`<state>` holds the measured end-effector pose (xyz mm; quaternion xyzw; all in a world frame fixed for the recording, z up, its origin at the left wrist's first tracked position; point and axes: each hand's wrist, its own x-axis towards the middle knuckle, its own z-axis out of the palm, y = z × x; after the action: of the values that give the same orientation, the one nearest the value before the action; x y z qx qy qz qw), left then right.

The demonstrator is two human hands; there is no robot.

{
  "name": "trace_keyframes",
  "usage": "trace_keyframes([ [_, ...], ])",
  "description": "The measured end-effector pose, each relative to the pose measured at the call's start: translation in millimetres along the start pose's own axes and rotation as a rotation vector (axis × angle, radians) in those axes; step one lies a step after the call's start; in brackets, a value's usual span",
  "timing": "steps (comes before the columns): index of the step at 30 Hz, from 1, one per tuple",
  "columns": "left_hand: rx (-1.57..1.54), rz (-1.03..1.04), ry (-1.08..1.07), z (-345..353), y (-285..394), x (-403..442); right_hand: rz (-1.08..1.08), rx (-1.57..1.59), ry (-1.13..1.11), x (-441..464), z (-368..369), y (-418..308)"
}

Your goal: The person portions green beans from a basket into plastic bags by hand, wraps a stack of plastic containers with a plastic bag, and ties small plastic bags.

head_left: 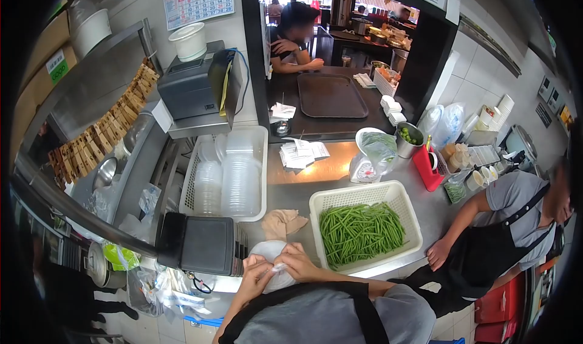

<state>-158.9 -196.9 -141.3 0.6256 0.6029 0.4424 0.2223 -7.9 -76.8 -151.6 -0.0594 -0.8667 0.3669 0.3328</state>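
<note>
Close to my body, my left hand (256, 275) and my right hand (296, 261) meet with fingers closed in a pinch. A small whitish, translucent piece shows between the fingertips; its kind is too small to make out. Beneath and behind the hands is a round white dish or lid (267, 248), partly covered by them. Just past it lies a crumpled tan cloth (283, 223). To the right stands a cream plastic basket (367, 191) of green beans (362, 231). Left of the hands sits a stack of black trays (208, 245).
A white crate (262, 161) holds clear plastic containers. Receipts (302, 154), a scale (364, 169) with a bagged vegetable and a red holder (427, 169) line the counter's back. A co-worker (516, 222) stands at right; another person leans beyond the pass-through.
</note>
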Motion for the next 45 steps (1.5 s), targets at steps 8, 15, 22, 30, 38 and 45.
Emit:
trace_keyframes([
  [8,-0.241,-0.086,-0.295,-14.0,-12.5,1.1,-0.078,0.08,-0.229,13.7,-12.4,3.4],
  [15,0.372,0.422,-0.273,-62.8,59.9,36.2,-0.364,-0.06,-0.636,65.5,-70.2,-27.3],
  [22,0.647,0.522,-0.271,-105.8,98.7,35.8,-0.52,-0.122,-0.599,103.4,-121.3,-43.7],
  [30,0.668,0.505,-0.259,-125.9,97.4,27.1,-0.398,-0.061,-0.615,104.9,-161.1,-30.0],
  [38,0.679,0.449,-0.224,-130.8,83.8,28.5,-0.184,-0.092,-0.555,94.2,-181.7,-8.4],
  [45,0.561,0.334,-0.152,-117.9,60.1,16.5,-0.163,-0.251,-0.485,79.2,-182.0,28.8],
])
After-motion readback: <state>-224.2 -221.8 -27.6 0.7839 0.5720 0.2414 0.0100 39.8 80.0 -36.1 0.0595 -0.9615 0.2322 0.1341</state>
